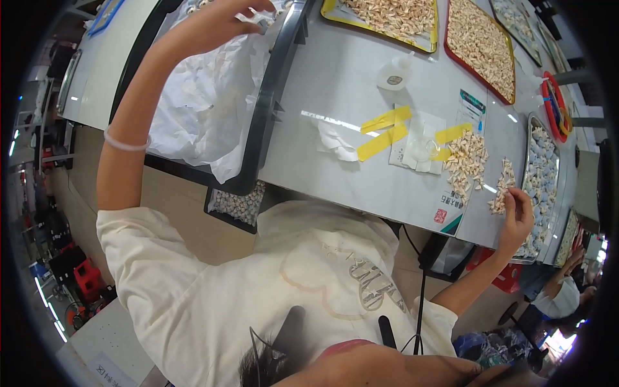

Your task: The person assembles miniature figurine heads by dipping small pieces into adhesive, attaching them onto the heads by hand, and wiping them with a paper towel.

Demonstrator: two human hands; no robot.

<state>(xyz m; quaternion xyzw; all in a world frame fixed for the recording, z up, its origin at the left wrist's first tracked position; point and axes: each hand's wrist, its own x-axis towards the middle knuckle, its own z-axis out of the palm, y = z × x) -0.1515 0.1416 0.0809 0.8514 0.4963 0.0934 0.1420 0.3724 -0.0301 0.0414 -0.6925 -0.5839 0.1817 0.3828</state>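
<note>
My left hand (222,22) reaches over a black tray (255,138) lined with crumpled white sheeting (209,122). Its fingers look spread, with some tips cut off by the top edge, near small pale pieces at the tray's far end. Down at the right, my right hand (520,219) rests by a small heap of cream-coloured chips (503,184). Its fingers are curled together at the heap's edge; whatever they pinch is too small to make out. A larger pile of similar chips (467,158) lies to its left, partly on a printed sheet (448,205).
Chip-filled trays, one yellow-rimmed (435,26) and one red-and-yellow-rimmed (480,55), stand at the back. A small white bottle (394,72), yellow tape strips (383,132) and a white tissue (336,142) lie mid-table. A metal tray of bluish pieces (540,174) sits right; another person (562,293) is beyond.
</note>
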